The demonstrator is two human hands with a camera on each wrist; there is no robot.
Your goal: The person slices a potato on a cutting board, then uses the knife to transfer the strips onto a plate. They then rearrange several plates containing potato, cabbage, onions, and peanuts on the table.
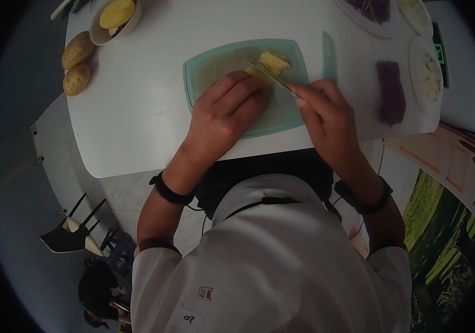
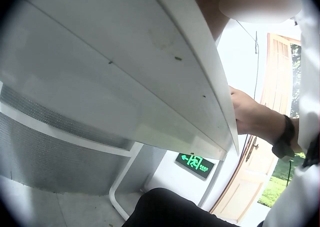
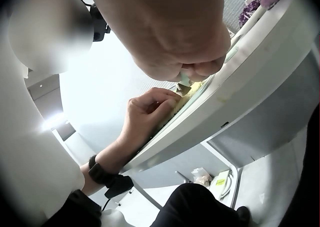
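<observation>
A pale green cutting board (image 1: 271, 117) lies near the table's front edge. On it, my left hand (image 1: 223, 114) holds down a peeled yellow potato piece (image 1: 258, 74), fingers bent over it and covering most of it. My right hand (image 1: 329, 114) grips a knife (image 1: 275, 77) by its handle, with the blade slanting across the potato just beyond the left fingertips. Cut yellow potato pieces (image 1: 274, 62) lie together on the far side of the blade. In the right wrist view, the blade (image 3: 183, 89) shows beside the left hand (image 3: 147, 114). The left wrist view shows mostly the table's underside.
Two unpeeled potatoes (image 1: 77, 51) lie at the table's left, near a bowl (image 1: 100, 38) holding a peeled potato. Right of the board are a pale green blade-shaped thing (image 1: 330, 58), a purple oblong thing (image 1: 390, 91) and several plates (image 1: 415, 66) of cut food.
</observation>
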